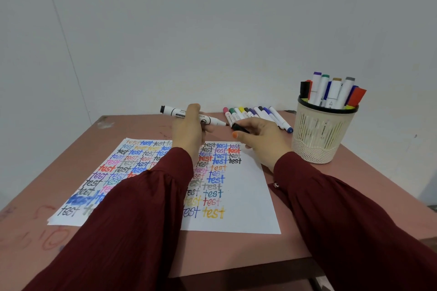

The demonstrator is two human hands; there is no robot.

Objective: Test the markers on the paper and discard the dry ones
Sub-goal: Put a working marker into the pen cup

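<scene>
My left hand (pixel 189 129) grips a white marker (pixel 176 112) with a black end, held level above the far edge of the paper, its bare tip pointing right. My right hand (pixel 262 136) holds the marker's black cap (pixel 238 127) just off that tip, a small gap between them. The white paper (pixel 246 196) lies in the middle of the table, covered with the word "test" in many colours; its right side is blank. My sleeves hide part of the writing.
A row of several capped markers (pixel 257 114) lies at the table's far edge. A cream mesh cup (pixel 319 134) with several upright markers stands at the far right. The pink table (pixel 42 184) meets a white wall behind.
</scene>
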